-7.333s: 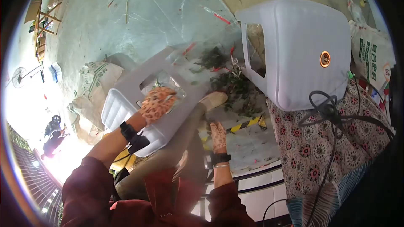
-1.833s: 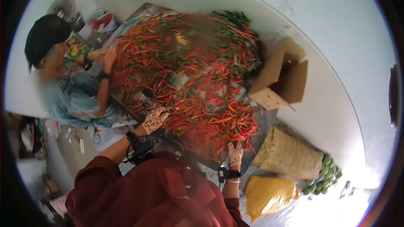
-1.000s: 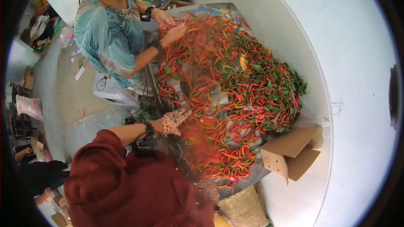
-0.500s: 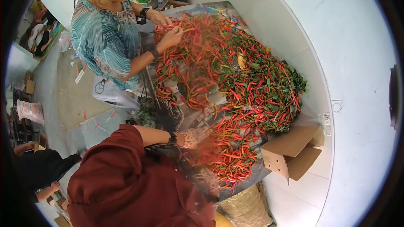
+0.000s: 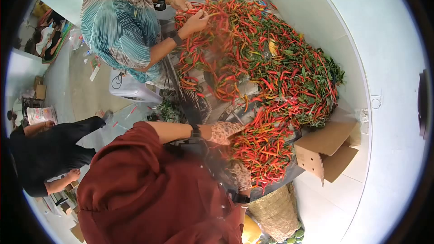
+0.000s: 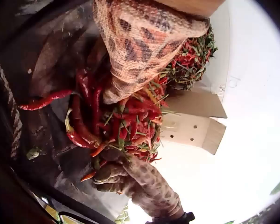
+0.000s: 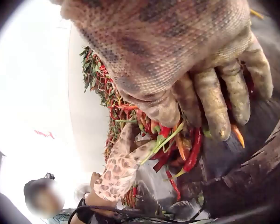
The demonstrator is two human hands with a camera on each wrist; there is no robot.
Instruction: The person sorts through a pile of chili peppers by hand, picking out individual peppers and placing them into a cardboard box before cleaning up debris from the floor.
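Red chilies (image 5: 266, 147) with green stems lie heaped on the dark-covered table (image 5: 296, 172). My gloved left hand (image 5: 225, 132) reaches into the heap's near left side, its fingers pointing forward among the chilies. Closer to the front edge, my gloved right hand (image 5: 242, 175) lies against the heap. In the right wrist view the right hand's fingers (image 7: 214, 102) bend loosely over chilies, with some poking out beneath. The left hand's thumb and fingers touch the heap's other side there. From the left wrist, a few loose chilies (image 6: 81, 135) lie between the hands. The left fingertips are partly hidden.
Another person (image 5: 120, 31) handles chilies at the table's far left. A larger pile with green leaves (image 5: 312, 86) spreads along the back. An open cardboard box (image 5: 327, 149) stands at right, a woven sack (image 5: 275, 214) below. Someone in black (image 5: 54, 153) is behind at left.
Earlier I was by white plastic stools, left hand on one; now I am at the chili table. My left hand has moved right, closer to the right hand. The person in black shows more.
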